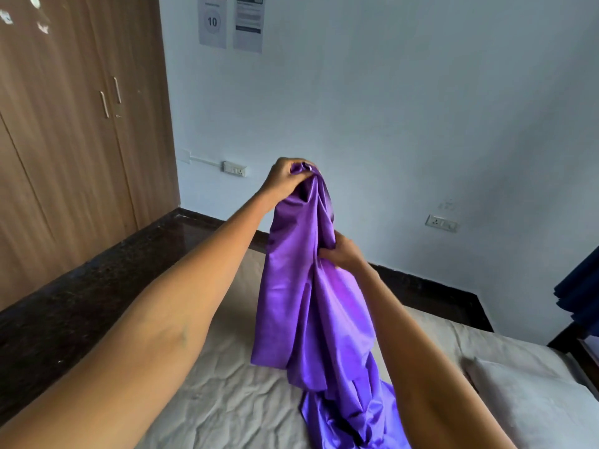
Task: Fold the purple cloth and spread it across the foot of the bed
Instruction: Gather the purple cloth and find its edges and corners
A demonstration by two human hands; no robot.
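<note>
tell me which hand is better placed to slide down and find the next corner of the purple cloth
Probably right. The right hand already pinches the shiny purple satin cloth partway down its hanging edge, while the left hand holds the bunched top high, anchoring it above the beige bed sheet.

Soft dim daylight, bluish cast on the wall (389,108), wide-angle bending at edges, slight overall softness

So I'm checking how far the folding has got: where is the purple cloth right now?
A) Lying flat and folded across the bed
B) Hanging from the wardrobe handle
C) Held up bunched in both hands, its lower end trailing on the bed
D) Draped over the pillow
C: the left hand grips the bunched top of the purple cloth, the right hand pinches it lower down, and its tail rests on the bed.
</note>
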